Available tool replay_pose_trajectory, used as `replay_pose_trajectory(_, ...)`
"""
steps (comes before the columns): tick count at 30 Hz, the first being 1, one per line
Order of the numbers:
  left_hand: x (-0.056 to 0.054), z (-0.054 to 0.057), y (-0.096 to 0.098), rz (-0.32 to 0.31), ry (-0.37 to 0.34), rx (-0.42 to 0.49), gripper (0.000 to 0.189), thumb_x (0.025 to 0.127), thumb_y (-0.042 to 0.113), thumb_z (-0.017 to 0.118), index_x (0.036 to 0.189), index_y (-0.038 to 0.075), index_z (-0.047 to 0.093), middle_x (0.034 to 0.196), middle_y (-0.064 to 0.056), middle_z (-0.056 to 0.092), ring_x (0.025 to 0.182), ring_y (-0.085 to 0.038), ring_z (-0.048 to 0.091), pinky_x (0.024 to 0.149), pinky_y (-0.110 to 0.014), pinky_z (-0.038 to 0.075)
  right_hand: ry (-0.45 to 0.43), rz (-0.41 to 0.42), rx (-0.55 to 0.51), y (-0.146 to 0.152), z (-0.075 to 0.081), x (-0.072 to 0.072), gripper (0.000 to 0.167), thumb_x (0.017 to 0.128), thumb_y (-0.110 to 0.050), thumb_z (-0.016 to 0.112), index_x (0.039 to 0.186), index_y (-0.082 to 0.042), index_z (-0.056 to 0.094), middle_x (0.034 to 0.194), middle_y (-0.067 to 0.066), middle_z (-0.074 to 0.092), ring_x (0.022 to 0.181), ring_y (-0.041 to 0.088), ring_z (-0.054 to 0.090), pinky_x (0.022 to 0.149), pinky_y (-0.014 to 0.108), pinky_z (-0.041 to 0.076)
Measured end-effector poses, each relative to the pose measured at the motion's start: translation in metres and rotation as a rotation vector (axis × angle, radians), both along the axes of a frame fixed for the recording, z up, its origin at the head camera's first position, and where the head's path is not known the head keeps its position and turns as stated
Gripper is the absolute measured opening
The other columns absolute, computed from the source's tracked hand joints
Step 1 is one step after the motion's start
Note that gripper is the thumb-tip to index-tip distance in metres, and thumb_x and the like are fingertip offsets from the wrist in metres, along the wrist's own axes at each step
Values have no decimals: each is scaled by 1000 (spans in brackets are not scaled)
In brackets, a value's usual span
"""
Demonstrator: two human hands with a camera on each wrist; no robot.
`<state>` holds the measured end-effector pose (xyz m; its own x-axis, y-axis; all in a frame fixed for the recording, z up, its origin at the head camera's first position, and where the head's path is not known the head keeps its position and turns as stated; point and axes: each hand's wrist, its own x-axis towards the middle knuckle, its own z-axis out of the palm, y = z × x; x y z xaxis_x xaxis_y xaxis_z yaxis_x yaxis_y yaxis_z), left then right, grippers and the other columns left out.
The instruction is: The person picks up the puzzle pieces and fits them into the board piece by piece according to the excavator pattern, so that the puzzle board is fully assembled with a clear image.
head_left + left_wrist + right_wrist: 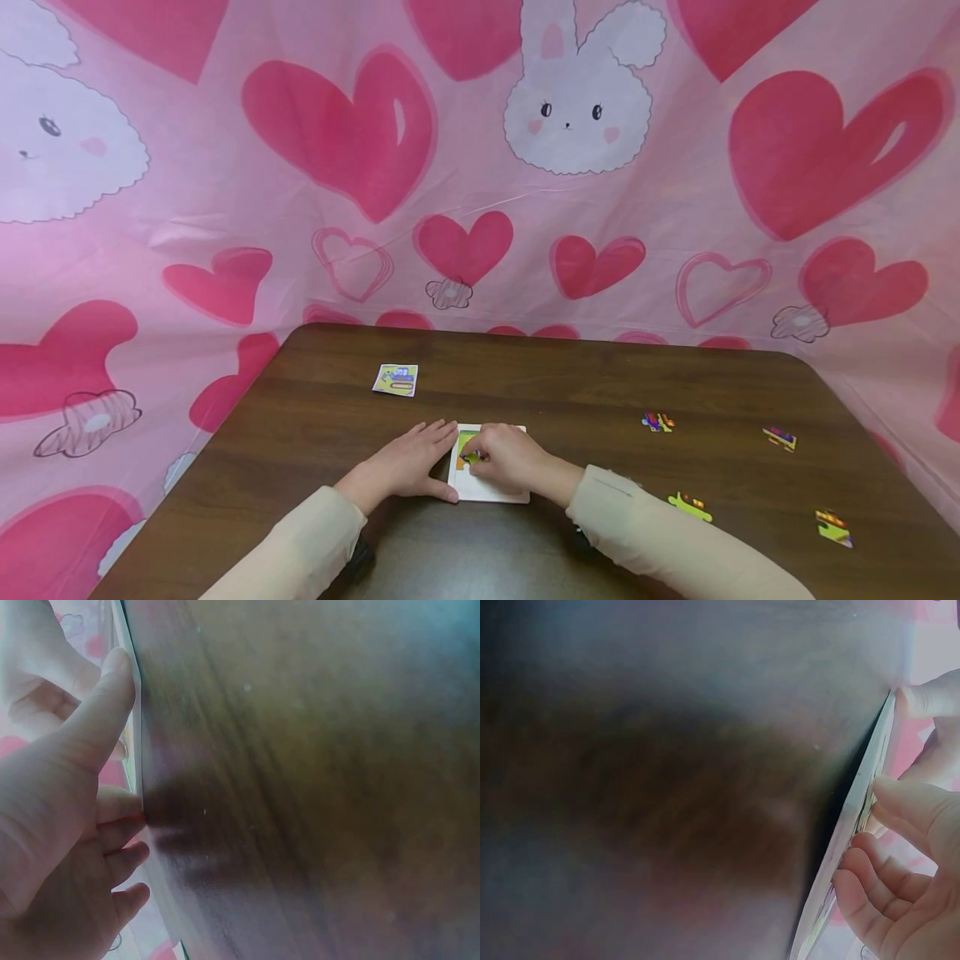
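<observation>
A white puzzle tray (501,494) lies on the table in front of me, with green and orange puzzle artwork (465,437) in its upper left part. My left hand (405,461) rests along the tray's left side, fingers extended and thumb at the near left corner. Over the tray, my right hand (512,458) has curled fingers and pinches a small green and dark puzzle piece (472,457), mostly hidden by the fingertips. Both wrist views show the tray edge-on, its rim (138,742) by the left thumb and its side (847,817) beside the right fingers.
Loose puzzle pieces lie to the right: a purple-red one (657,422), another purple one (782,437), a yellow-green one (690,506) and a green-orange one (833,528). A square picture card (396,379) sits back left. A pink heart-patterned cloth (465,183) hangs behind the brown table (570,375).
</observation>
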<state>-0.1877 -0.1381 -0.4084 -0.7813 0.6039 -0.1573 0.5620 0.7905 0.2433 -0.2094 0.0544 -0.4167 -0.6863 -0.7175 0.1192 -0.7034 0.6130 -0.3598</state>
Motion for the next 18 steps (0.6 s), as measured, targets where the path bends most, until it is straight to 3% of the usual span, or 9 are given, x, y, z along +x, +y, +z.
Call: replay_pose_trajectory(18,-1,-2,0,9,-13,-2,92,74,56,67,138,-3,38,144,-14,33,134,-29,25,107,-45,19,-42,18,-14,1,-1,-2,14,77,-12,72,91,-12,73,70,-9,54,61,4,44,52,18,37)
